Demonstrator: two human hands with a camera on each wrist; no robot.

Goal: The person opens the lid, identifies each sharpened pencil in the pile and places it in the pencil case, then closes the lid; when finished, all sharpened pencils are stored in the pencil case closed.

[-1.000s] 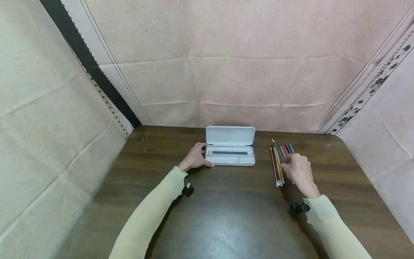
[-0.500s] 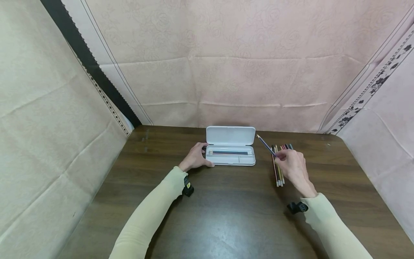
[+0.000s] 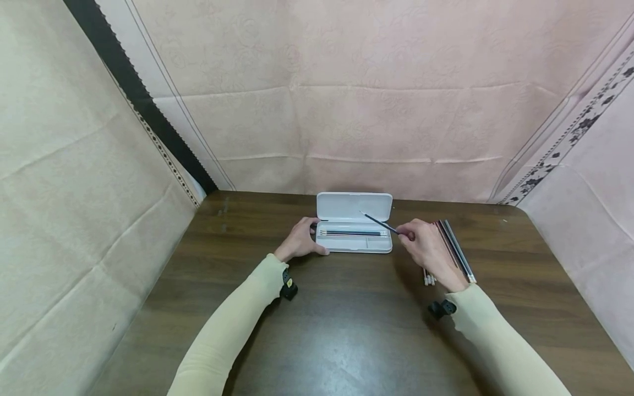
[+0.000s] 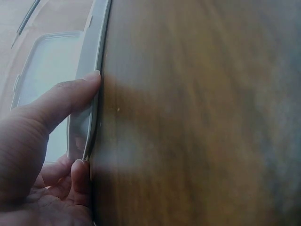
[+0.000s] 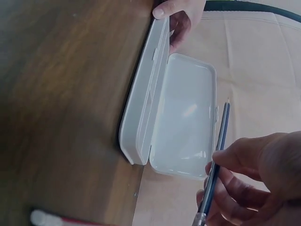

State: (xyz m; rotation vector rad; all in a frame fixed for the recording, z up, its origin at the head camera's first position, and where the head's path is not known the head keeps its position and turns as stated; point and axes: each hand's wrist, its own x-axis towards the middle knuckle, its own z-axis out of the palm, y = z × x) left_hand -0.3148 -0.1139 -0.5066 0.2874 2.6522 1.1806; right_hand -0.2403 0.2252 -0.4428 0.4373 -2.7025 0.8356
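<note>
A white pencil case (image 3: 342,247) lies on the table with its lid (image 3: 332,206) raised behind it. A few dark pencils (image 3: 351,233) lie lengthwise in its rear part. My left hand (image 3: 300,240) grips the case's left end, thumb on the front wall and fingers round the end, as the left wrist view shows. Between thumb and fingers my right hand (image 3: 427,248) pinches a dark blue pencil (image 5: 219,155), held tilted just off the case's right end, sharpened tip toward the lid. Under and beside that hand, several pencils (image 3: 457,248) lie on the table, partly hidden by it.
The brown wooden table (image 3: 327,319) ends at a pale patterned cloth (image 3: 356,121) hung behind the case. More cloth hangs at the left and right sides. A red pencil with a white end (image 5: 44,218) shows at the bottom of the right wrist view.
My right hand has lifted the blue pencil from the pile and carried it left to the case, turning its tip leftward. My left hand has stayed on the case.
</note>
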